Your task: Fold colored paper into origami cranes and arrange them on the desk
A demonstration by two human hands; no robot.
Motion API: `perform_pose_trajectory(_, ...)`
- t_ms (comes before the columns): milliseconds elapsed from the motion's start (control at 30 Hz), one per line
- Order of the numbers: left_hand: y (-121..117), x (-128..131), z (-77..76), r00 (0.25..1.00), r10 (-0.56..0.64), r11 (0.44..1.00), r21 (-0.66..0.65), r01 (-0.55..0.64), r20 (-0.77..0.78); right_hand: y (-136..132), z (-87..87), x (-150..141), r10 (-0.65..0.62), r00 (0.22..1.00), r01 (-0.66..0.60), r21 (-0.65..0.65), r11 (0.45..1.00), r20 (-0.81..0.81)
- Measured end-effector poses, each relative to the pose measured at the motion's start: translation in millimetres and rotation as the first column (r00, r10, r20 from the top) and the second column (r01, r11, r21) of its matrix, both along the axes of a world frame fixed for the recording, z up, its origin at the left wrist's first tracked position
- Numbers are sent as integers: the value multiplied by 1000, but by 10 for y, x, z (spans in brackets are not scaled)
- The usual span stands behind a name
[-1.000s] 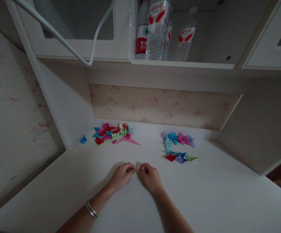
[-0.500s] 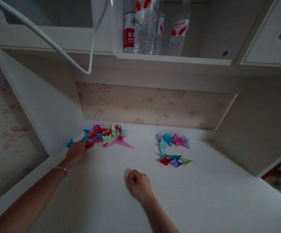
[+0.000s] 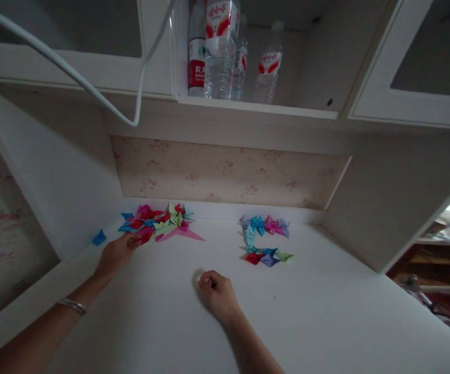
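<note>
My left hand [image 3: 118, 255] is at the near edge of a heap of folded paper cranes [image 3: 162, 228], pinching a red paper crane [image 3: 144, 237]; the fingertips are partly hidden. A lone blue folded paper piece [image 3: 99, 237] lies to the left of that hand. My right hand [image 3: 219, 297] rests on the white tabletop [image 3: 170, 322], its fingers curled into a loose fist with nothing visible in them. Beyond it to the right, several cranes stand in a C-shaped row, with a blue one [image 3: 258, 224] at the top and a red one [image 3: 254, 258] at the bottom.
A cabinet overhead holds several plastic bottles [image 3: 220, 57] on its open shelf. A white bent tube [image 3: 80, 78] hangs across the upper left. Side panels [image 3: 396, 197] bound the desk, and a flowered wall strip [image 3: 225, 169] runs behind it.
My left hand has drawn back slightly from the heap and now pinches the red crane. My right hand stays in the same curl. The view has shifted a little to the right and up.
</note>
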State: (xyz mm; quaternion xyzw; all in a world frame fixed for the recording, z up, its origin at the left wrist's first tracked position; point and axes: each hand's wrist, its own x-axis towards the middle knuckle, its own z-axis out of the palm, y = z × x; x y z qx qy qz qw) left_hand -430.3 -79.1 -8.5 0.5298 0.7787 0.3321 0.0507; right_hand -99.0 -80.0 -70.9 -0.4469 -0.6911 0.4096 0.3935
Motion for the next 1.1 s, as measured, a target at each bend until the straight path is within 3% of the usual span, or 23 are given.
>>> perform_pose_trajectory(67,-64,276,10,999,-37,999,7,37,39,28,-17,1,9,989,-17,-53,998,-147)
perform_pose_trajectory(133,-134,615,-6,977,-127,991,68,117,173,47,-23,10,13,955,-47,-109,993,-295)
perform_pose_trajectory(233,-227,1147,-96,875,-263,960,202,195,406,55,-7,36,-3,891,-96,-195,976,-454)
perform_pose_trajectory(333,-280,1576,-253,784,-321,944,245,221,532,47,26,69,-28,847,-131,-259,957,-531)
perform_pose_trajectory(433,-304,1835,-409,733,-376,924,285,253,567,38,68,96,-2,836,-154,-237,959,-549)
perform_pose_trajectory(600,-336,1930,-507,655,-373,928,254,273,657,12,118,105,34,864,-141,-178,974,-502)
perform_pose_trajectory(833,-454,1851,-372,633,-357,930,196,312,687,-30,132,93,-20,863,-100,-210,973,-504)
perform_pose_trajectory(1100,-495,1945,-303,523,-346,925,190,330,779,-57,194,153,-46,811,-125,-249,961,-584)
